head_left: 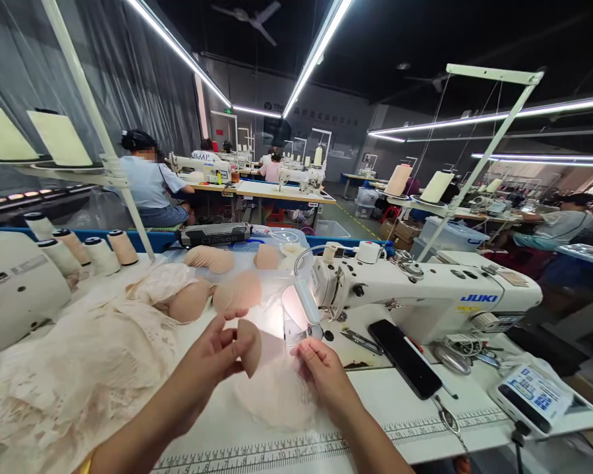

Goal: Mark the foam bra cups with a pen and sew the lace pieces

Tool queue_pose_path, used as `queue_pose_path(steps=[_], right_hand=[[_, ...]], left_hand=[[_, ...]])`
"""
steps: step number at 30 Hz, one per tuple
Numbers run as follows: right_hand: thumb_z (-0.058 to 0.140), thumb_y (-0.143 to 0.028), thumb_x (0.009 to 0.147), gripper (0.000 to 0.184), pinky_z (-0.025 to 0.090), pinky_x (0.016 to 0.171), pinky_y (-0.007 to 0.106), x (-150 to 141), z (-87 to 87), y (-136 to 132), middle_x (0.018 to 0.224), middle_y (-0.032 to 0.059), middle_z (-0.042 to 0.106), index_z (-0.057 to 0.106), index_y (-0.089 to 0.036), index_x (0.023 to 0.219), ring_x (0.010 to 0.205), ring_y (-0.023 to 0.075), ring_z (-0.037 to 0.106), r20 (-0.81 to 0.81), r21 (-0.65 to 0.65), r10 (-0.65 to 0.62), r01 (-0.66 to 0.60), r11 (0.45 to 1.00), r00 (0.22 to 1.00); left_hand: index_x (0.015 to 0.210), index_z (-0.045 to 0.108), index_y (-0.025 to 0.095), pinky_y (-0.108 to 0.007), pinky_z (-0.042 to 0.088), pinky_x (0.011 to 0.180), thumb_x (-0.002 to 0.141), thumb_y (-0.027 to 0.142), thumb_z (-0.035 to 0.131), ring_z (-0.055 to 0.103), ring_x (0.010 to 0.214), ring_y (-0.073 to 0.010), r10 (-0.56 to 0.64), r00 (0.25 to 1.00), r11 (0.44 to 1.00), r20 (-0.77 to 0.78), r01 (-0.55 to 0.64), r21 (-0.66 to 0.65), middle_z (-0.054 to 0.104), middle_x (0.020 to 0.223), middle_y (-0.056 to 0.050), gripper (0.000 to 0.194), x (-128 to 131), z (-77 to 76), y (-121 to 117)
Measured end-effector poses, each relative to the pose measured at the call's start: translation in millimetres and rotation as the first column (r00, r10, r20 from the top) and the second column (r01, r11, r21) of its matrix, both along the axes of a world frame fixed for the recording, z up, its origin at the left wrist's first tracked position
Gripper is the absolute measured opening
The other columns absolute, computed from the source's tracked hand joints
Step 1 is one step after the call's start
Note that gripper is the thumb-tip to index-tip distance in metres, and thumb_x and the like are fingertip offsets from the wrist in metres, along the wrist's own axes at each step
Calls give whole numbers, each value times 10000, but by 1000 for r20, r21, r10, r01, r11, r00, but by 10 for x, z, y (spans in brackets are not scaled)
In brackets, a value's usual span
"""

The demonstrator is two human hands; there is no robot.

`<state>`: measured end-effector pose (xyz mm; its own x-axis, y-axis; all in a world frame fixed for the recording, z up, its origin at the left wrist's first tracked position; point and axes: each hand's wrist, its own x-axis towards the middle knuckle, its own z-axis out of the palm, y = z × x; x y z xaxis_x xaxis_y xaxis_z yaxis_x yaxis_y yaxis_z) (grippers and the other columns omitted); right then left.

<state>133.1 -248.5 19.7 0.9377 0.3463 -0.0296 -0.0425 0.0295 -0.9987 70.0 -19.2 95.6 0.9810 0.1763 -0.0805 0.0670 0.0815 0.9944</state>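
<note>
My left hand pinches a small beige bra cup pad between thumb and fingers, raised above the table in front of the sewing machine. My right hand has thumb and forefinger pressed together close to the needle area, at the upper edge of a sheer cream fabric piece. That fabric lies spread on the white tabletop between my two hands. A small lamp lights the spot around the presser foot. Further beige cup pads are stacked behind my left hand.
Cream lace fabric is heaped at left. The white sewing machine spans the right side. Before it lie thread snips and a black phone. A printed ruler runs along the front edge. Thread cones stand at left.
</note>
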Motion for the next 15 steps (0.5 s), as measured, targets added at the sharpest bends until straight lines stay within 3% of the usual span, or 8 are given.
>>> queue_pose_path(steps=[2, 3, 5, 8, 11, 13, 15], right_hand=[[566, -870, 917, 685, 395, 660, 289, -21, 22, -24, 683, -17, 538, 722, -203, 904, 666, 177, 488, 1, -4, 17, -17, 1000, 1000], [543, -871, 931, 693, 402, 664, 291, -37, 41, -36, 680, -16, 543, 726, -203, 922, 670, 181, 499, 7, -12, 30, -30, 999, 1000], [599, -833, 924, 642, 408, 659, 289, -75, 97, -57, 700, -16, 562, 728, -205, 956, 684, 184, 516, 34, -42, 64, -62, 997, 997], [763, -606, 896, 402, 402, 666, 286, -136, 233, -71, 750, -14, 607, 738, -207, 942, 723, 188, 537, 112, -128, 96, -81, 988, 989], [725, -388, 935, 183, 424, 720, 310, -204, 377, -78, 804, 11, 683, 769, -216, 890, 787, 211, 592, 222, -226, 117, -66, 972, 968], [668, -348, 980, 182, 483, 765, 337, -267, 422, -103, 874, 37, 753, 788, -236, 903, 845, 240, 669, 371, -295, 169, -57, 954, 913], [644, -360, 1016, 192, 558, 782, 368, -325, 390, -159, 916, 52, 801, 810, -279, 965, 867, 264, 741, 543, -349, 245, -50, 936, 803]], left_hand=[[1306, 594, 289, -404, 637, 860, 795, 604, 899, 703, 931, -233, -78, 992, 981, -96, 59, -183, 741, 970, -23, 674, -162, -53, -237], [1248, 627, 276, -405, 637, 868, 774, 604, 919, 690, 929, -228, -81, 990, 975, -114, 55, -215, 733, 970, -24, 646, -210, -95, -324], [1148, 662, 253, -412, 627, 909, 747, 614, 937, 676, 964, -228, -89, 987, 971, -132, 56, -234, 729, 1025, -37, 605, -247, -196, -414], [1125, 667, 238, -452, 589, 995, 789, 674, 868, 674, 1035, -252, -134, 983, 973, -125, 106, -207, 716, 1082, -52, 586, -217, -322, -374], [1262, 665, 253, -574, 481, 1140, 877, 718, 724, 617, 1252, -342, -114, 993, 990, 27, 112, 88, 694, 1275, -118, 607, -184, -306, -248], [1393, 628, 285, -610, 389, 1221, 848, 655, 767, 527, 1400, -377, -178, 974, 937, 141, 124, 328, 628, 1461, -142, 674, -194, -205, -199], [1485, 575, 299, -567, 405, 1224, 749, 518, 880, 559, 1383, -360, -349, 927, 846, 135, 250, 472, 625, 1480, -128, 826, -210, -93, -204]])
